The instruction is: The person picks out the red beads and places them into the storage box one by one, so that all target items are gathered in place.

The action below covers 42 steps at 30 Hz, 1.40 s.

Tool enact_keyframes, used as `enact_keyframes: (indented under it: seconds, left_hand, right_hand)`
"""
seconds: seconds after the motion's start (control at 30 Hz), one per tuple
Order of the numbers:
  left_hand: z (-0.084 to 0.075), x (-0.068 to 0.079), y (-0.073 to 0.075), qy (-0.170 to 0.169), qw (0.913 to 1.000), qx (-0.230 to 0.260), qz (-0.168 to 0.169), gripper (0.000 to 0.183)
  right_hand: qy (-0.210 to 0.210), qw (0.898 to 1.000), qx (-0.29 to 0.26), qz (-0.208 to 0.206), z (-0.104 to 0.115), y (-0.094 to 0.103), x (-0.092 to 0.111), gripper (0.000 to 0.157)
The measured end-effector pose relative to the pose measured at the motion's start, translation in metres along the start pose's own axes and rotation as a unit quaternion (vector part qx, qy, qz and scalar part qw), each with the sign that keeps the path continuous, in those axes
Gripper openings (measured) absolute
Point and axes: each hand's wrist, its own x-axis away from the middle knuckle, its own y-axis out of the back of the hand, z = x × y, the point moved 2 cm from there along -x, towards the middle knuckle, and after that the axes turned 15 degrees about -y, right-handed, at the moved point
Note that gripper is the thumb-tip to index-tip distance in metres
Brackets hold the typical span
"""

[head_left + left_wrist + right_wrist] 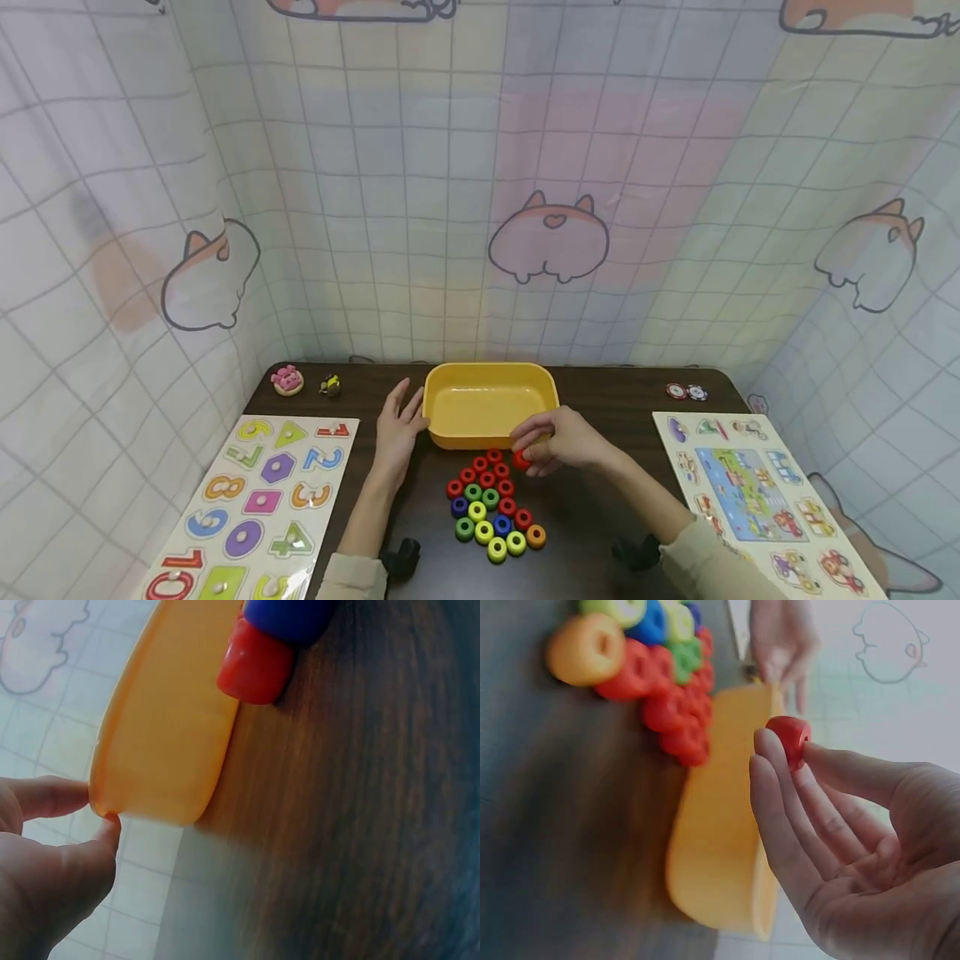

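A yellow plastic basin stands at the back middle of the table. My left hand holds its left end, with the thumb and a finger on the rim in the left wrist view. Between the thumb and fingertips of my right hand is a red ring bead, held near the basin's front right corner. In front of the basin lies a loose group of ring beads: several red beads, green beads, yellow beads, blue beads and one orange bead.
A number and shape puzzle board lies on the left, and a picture puzzle board on the right. Two small figures, one pink and one bee-like, sit at the back left. Two round chips lie at the back right.
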Motion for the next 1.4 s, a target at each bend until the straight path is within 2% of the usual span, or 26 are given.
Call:
enact_keyframes:
  seconds: [0.27,0.43,0.57,0.77,1.0,1.13,1.4]
  left_hand:
    - [-0.001,0.001,-0.001,-0.002,0.9999,0.009,-0.004,0.083]
    - [-0.003,0.001,0.000,-0.002,0.9997,0.022,-0.012,0.084]
    - [-0.005,0.000,0.001,-0.002,0.9995,0.023,-0.021,0.084]
    - [-0.006,-0.001,0.001,-0.001,0.9992,0.035,-0.020,0.086]
    - [-0.007,-0.003,0.002,-0.009,0.9973,0.065,-0.032,0.088]
    - [-0.005,-0.002,0.000,-0.003,0.9940,0.101,-0.042,0.090]
    - [-0.001,0.001,-0.003,0.019,0.9897,0.131,-0.054,0.084]
  right_hand:
    - [-0.005,1.000,-0.002,0.016,0.045,0.018,-0.034,0.034]
    - [-0.025,1.000,0.000,0.012,0.066,0.020,-0.064,0.036]
    - [-0.049,0.999,0.002,-0.008,0.075,0.017,-0.093,0.034]
    - [-0.091,0.995,-0.007,-0.038,0.073,0.007,-0.132,0.032]
    - [-0.102,0.994,-0.033,-0.033,0.072,-0.009,-0.168,0.033]
    - [-0.106,0.993,-0.042,-0.032,0.067,-0.020,-0.180,0.032]
    - [-0.110,0.993,-0.033,-0.036,0.051,-0.037,-0.189,0.031]
